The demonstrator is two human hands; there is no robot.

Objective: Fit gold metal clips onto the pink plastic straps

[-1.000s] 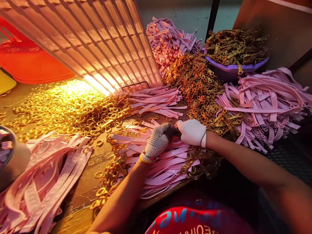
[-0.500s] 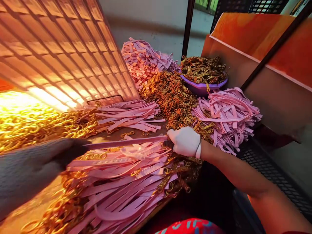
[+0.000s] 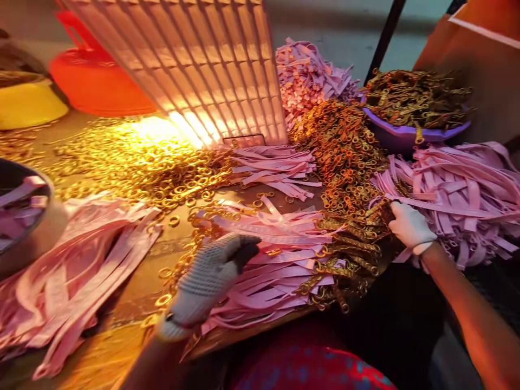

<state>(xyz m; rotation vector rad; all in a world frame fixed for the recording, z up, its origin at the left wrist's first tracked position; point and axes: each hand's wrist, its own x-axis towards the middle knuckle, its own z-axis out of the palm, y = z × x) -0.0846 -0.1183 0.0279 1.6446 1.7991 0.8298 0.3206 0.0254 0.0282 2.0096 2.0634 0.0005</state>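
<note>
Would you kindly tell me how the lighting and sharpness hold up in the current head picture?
Head view: yellow glare washes out some gold rings at the foot of the ribbed panel; head view: deep shadow hides detail below the right hand; head view: the red cloth at the bottom is blurred.

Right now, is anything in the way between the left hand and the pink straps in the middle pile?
Nothing visible: the left hand is at the left part of the pink straps, though contact is unclear. A small gold-coloured piece lies on the straps just right of the hand.
</note>
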